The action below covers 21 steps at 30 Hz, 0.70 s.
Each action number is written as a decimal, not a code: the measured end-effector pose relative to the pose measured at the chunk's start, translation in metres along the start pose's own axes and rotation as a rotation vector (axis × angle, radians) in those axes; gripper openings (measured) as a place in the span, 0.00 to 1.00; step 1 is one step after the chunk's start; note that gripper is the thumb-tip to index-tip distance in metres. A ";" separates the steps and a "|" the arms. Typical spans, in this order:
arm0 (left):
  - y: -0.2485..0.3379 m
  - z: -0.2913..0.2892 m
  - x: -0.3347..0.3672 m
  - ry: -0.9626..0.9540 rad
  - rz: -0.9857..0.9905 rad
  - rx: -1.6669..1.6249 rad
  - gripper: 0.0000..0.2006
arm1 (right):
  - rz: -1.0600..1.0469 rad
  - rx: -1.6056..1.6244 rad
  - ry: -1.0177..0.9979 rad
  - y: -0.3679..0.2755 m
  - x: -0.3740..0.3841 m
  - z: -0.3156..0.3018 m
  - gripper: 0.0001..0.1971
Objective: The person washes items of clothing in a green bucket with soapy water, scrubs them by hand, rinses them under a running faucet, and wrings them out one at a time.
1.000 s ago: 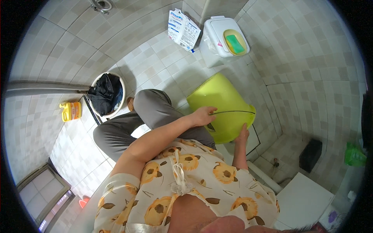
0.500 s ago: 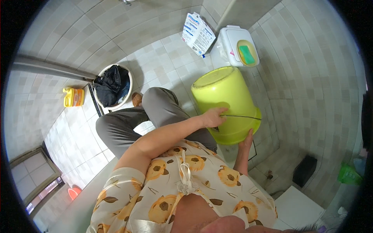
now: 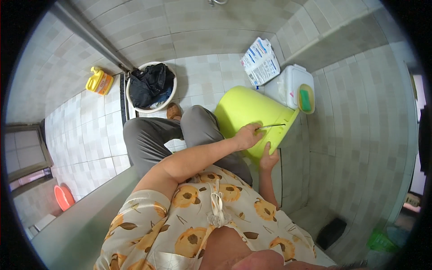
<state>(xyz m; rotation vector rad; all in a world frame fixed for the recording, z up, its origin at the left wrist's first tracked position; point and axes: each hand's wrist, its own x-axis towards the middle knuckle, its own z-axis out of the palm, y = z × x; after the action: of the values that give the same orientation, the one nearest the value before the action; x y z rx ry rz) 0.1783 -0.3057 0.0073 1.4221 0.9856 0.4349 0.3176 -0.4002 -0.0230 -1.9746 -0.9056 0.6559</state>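
A lime-green bucket (image 3: 243, 108) lies tipped on its side in front of my right knee, its rim turned toward the lower right. My left hand (image 3: 248, 136) is closed around its thin metal handle (image 3: 272, 126), against the bucket's side. Lower down, my right hand (image 3: 268, 158) grips the rim edge, with some of its fingers hidden behind the bucket. The inside of the bucket does not show.
Dark clothes (image 3: 153, 83) fill a white basin (image 3: 173, 93) by my foot. A yellow jug (image 3: 99, 82) stands to its left. Beyond the bucket are a white-and-blue packet (image 3: 261, 63) and a white lidded bin (image 3: 294, 81), with a green sponge (image 3: 305, 100) in a yellow dish.
The bucket has turned so its base swings away and its rim faces further right. Both hands have stayed on it. The view has shifted, so the basin and bin appear further right.
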 end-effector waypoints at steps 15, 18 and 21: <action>-0.009 -0.127 0.003 0.790 0.176 0.134 0.27 | -0.395 0.111 -0.032 -0.118 0.011 0.158 0.11; -0.032 -0.155 0.008 0.935 0.135 0.230 0.29 | -0.591 -0.028 -0.131 -0.143 0.034 0.191 0.09; -0.034 -0.182 0.012 0.918 0.086 0.109 0.30 | -0.894 -0.291 -0.248 -0.119 0.085 0.223 0.08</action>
<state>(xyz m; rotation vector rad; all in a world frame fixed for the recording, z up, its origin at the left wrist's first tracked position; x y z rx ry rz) 0.0333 -0.1900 -0.0033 1.3640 1.6904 1.1706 0.1670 -0.1814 -0.0432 -1.4882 -1.9480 0.2442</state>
